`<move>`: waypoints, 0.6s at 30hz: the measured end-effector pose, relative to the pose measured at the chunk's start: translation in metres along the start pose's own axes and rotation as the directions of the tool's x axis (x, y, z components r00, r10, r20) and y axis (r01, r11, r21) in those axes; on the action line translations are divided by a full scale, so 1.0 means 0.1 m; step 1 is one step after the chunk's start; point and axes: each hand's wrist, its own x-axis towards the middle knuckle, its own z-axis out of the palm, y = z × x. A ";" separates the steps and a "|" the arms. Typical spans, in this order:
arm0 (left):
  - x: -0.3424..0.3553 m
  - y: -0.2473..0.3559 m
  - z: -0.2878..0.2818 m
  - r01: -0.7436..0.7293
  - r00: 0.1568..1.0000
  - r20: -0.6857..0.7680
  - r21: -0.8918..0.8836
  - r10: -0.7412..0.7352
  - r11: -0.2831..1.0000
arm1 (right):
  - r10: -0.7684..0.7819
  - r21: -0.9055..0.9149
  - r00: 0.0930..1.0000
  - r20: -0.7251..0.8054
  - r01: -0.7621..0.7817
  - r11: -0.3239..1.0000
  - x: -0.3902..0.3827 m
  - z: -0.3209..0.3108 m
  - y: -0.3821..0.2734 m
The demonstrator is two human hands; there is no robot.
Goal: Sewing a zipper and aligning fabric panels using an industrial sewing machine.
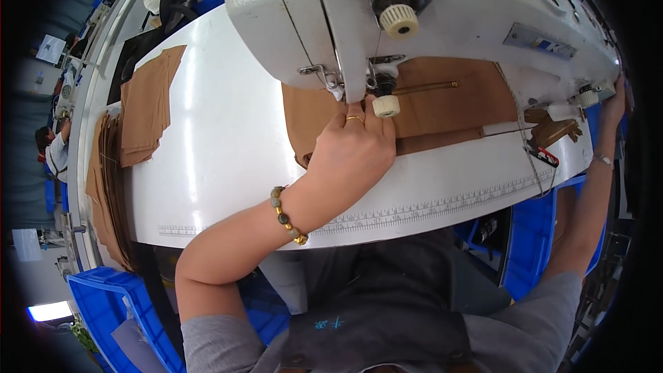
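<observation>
A brown cloth piece [476, 107] is laid flat on the white bench [214, 117], its middle passed beneath the head of a white sewing machine [456, 10]. A narrow gold-coloured strip [428, 87] is seen lying across the cloth, and a folded band is formed along its near edge. The cloth is touched from the near side by the left grip [356, 141], whose fingers are bent beside the needle area; the fingertips are partly hidden by a cream knob [386, 106], so whether cloth is pinched cannot be told. The right grip [615, 100] is held at the machine's far right end; it is partly hidden, and whether it is clenched or released cannot be told. Near the cloth's right end, brown scraps [552, 130] and a red-and-black tool [543, 154] are placed. The near edge is marked by a ruler scale [394, 218]. At the left, brown cloth pieces are stacked in a flat pile [150, 107] and a draped pile [107, 186]. Below, blue bins [103, 290] are set at both sides.
</observation>
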 end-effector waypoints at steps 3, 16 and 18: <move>0.04 0.02 0.02 0.020 0.998 0.056 0.067 -0.024 0.998 | -0.023 -0.056 0.999 -0.044 0.021 0.998 -0.24 -0.13 0.14; 0.09 -0.01 0.15 0.049 0.994 0.092 0.044 -0.053 0.998 | -0.069 -0.127 0.990 -0.119 0.054 0.990 0.12 -0.22 0.28; 0.09 -0.02 0.14 0.048 0.995 0.090 0.038 -0.051 0.998 | 0.146 -0.281 0.979 -0.142 -0.181 0.943 0.44 -0.37 0.16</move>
